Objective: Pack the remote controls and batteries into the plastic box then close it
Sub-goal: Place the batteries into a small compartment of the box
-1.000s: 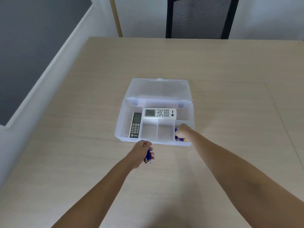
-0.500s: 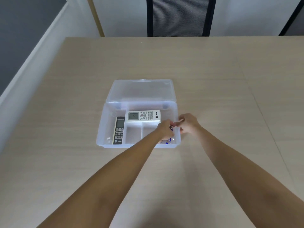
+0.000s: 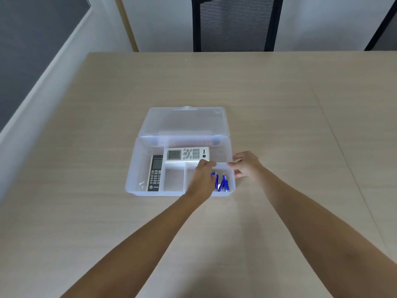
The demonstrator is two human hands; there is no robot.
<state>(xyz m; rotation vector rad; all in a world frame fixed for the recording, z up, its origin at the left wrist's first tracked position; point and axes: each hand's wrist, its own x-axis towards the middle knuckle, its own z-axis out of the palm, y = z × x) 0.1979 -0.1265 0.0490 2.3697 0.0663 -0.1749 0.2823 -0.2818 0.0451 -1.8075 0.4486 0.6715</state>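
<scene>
The translucent plastic box (image 3: 131, 168) lies mid-table with its lid (image 3: 184, 121) folded back flat. A white remote (image 3: 185, 154) rests across the rear compartment. A black remote (image 3: 155, 173) lies lengthwise in the left one. Several blue batteries (image 3: 223, 183) lean in the front right compartment. My left hand (image 3: 202, 179) hovers over that compartment with curled fingers. It partly hides one battery, and I cannot tell whether it still holds that battery. My right hand (image 3: 246, 165) pinches the box's right wall, thumb on the rim.
The wooden table (image 3: 279, 108) stretches around the box. A black mesh chair (image 3: 235, 24) stands behind the far edge. A white wall and a dark panel (image 3: 32, 39) run along the left side.
My left hand carried batteries from the table in front of the box into the front right compartment. My right hand came out of that compartment and now grips the right wall.
</scene>
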